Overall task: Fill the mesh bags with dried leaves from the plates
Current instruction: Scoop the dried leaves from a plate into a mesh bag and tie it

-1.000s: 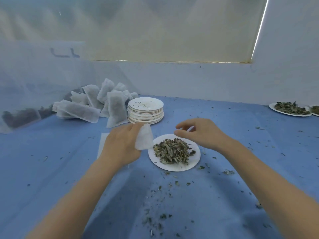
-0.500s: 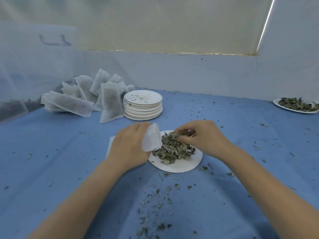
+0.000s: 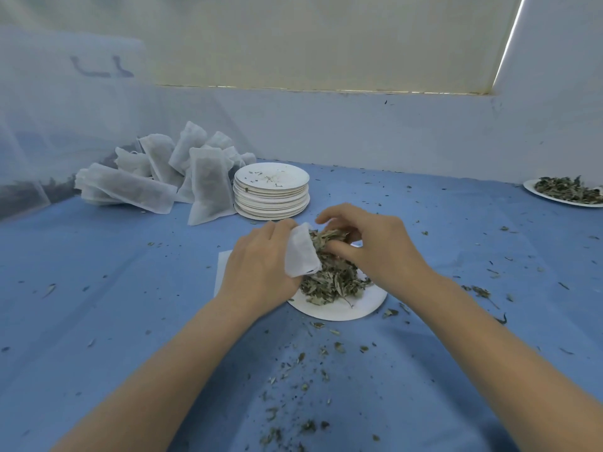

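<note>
A white paper plate (image 3: 339,309) in the middle of the blue cloth carries a heap of dried leaves (image 3: 334,280). My left hand (image 3: 257,269) holds a small white mesh bag (image 3: 300,252) at the plate's left rim, its mouth turned toward the leaves. My right hand (image 3: 372,246) is curled round a clump of leaves right at the bag's mouth. Under my left hand lies a flat white sheet or bag (image 3: 222,272), mostly hidden.
A stack of used paper plates (image 3: 270,190) stands behind the hands. Several filled mesh bags (image 3: 156,181) are piled to its left. Another plate of leaves (image 3: 567,192) sits at the far right edge. Leaf crumbs are scattered over the blue cloth (image 3: 98,288). White netting hangs at left.
My right hand dropped onto the leaf heap, closed on a clump and brought it up to the bag's mouth. My left hand kept hold of the bag.
</note>
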`<state>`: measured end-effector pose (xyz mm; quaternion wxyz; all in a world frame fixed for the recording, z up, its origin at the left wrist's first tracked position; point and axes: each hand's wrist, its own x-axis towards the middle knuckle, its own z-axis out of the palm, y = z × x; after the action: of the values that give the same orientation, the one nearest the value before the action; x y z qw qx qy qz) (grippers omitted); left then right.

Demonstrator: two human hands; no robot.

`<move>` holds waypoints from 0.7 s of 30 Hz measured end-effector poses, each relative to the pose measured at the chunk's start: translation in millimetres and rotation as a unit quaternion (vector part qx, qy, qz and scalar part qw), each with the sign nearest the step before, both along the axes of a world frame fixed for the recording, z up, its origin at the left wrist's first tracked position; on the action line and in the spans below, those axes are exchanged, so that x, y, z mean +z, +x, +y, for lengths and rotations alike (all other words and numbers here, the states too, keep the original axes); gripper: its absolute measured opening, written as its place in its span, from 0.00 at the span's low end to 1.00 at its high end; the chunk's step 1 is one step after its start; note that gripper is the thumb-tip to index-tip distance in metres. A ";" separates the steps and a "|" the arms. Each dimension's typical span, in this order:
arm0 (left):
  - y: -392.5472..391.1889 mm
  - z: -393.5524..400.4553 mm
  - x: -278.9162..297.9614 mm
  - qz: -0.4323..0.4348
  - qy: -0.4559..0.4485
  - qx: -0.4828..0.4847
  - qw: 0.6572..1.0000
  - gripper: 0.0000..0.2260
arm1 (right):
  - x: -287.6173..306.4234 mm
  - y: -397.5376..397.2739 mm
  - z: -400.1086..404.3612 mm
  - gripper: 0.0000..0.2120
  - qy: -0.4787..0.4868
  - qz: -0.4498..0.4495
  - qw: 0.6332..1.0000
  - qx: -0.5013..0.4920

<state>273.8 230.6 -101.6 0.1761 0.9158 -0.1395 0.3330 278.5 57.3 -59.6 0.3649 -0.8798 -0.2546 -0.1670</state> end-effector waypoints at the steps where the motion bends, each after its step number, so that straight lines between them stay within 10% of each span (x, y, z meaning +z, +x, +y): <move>1: -0.7 -1.3 -0.1 -0.001 0.001 -0.004 1.000 0.26 | -1.6 -0.4 1.5 0.15 0.006 0.008 1.000 0.005; 11: -3.1 -6.0 -4.0 -0.035 -0.002 -0.016 0.999 0.23 | -0.2 0.4 3.1 0.22 0.096 0.189 0.972 0.104; 16: -3.2 -8.5 -1.1 -0.010 -0.078 -0.014 0.997 0.21 | -7.7 -0.3 10.4 0.18 0.188 0.106 0.976 0.039; 21: -5.8 -12.2 -0.7 -0.045 -0.054 -0.040 0.997 0.20 | -10.9 -3.8 18.3 0.17 0.078 0.038 0.996 0.027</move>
<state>268.0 218.4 -102.3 0.2324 0.8825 -0.1658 0.3737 274.7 75.6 -70.5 0.4461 -0.8473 -0.2504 -0.1425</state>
